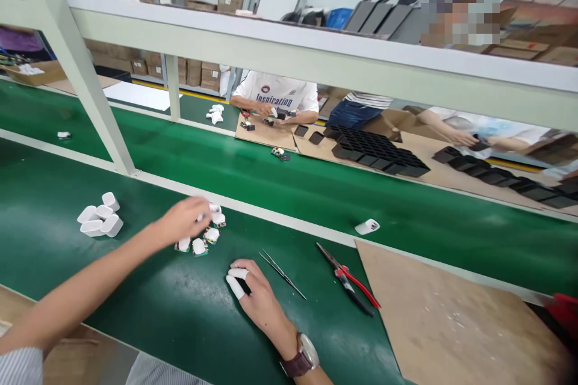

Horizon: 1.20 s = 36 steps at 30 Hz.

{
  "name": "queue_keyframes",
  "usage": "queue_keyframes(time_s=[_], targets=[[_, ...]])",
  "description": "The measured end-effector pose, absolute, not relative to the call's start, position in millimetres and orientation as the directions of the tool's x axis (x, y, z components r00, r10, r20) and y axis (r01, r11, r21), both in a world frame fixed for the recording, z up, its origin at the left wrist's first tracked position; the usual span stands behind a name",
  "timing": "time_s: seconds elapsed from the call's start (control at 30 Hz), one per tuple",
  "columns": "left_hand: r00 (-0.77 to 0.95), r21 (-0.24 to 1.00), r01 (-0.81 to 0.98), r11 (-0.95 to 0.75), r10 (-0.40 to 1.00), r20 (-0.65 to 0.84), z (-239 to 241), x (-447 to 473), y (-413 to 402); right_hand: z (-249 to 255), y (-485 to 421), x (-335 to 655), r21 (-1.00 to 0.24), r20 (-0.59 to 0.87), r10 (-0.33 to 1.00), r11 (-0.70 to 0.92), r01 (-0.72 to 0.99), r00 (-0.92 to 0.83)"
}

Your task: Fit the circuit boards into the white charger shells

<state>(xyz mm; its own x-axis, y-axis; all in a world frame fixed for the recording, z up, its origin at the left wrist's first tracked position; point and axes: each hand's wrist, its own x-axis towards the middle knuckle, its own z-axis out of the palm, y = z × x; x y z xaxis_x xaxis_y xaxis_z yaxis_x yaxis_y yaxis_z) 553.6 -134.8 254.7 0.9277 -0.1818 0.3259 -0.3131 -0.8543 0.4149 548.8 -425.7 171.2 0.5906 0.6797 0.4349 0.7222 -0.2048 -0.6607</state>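
My left hand [187, 219] reaches over a small cluster of parts with white round tops on little green boards. Its fingers are at the rear of the cluster, smeared by motion, so I cannot see whether they grip a piece. Nearer me lie a white-topped circuit board part [199, 246] and another white-topped part [212, 235]. My right hand [255, 295] rests on the green table, loosely curved with thumb and finger apart, holding nothing; white finger cots cover two fingertips. Just right of it are metal tweezers [283, 275] and red-and-black pliers [347, 280].
Several white plastic housings [102, 216] stand at the left. A brown board [460, 313] covers the right side. Past a raised edge runs a green conveyor belt [316, 192] carrying a white housing [367, 227]. A white frame [90, 78] crosses ahead; co-workers handle black parts beyond.
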Motion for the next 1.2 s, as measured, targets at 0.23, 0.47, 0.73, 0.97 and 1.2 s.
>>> queue_keyframes(time_s=[0.23, 0.47, 0.73, 0.97, 1.2], targets=[[0.962, 0.359, 0.064, -0.931, 0.153, 0.227, 262, 639, -36, 172, -425, 544, -0.560, 0.495, 0.704, -0.189, 0.807, 0.509], [0.947, 0.348, 0.068, -0.935, 0.171, 0.272, 273, 535, 0, 193, -332, 505, -0.474, 0.395, 0.903, 0.042, 0.879, 0.170], [0.928, 0.265, 0.172, -0.949, 0.247, 0.279, 283, 399, 25, 195, -231, 481, -0.203, 0.267, 0.964, 0.044, 0.978, 0.013], [0.956, 0.128, 0.158, -0.979, 0.184, 0.230, 246, 372, 23, 199, -246, 493, -0.255, 0.322, 0.947, 0.077, 0.964, 0.009], [0.946, 0.163, 0.068, -0.984, 0.116, 0.302, 237, 385, 17, 207, -263, 495, -0.200, 0.334, 0.941, 0.020, 0.980, 0.049]])
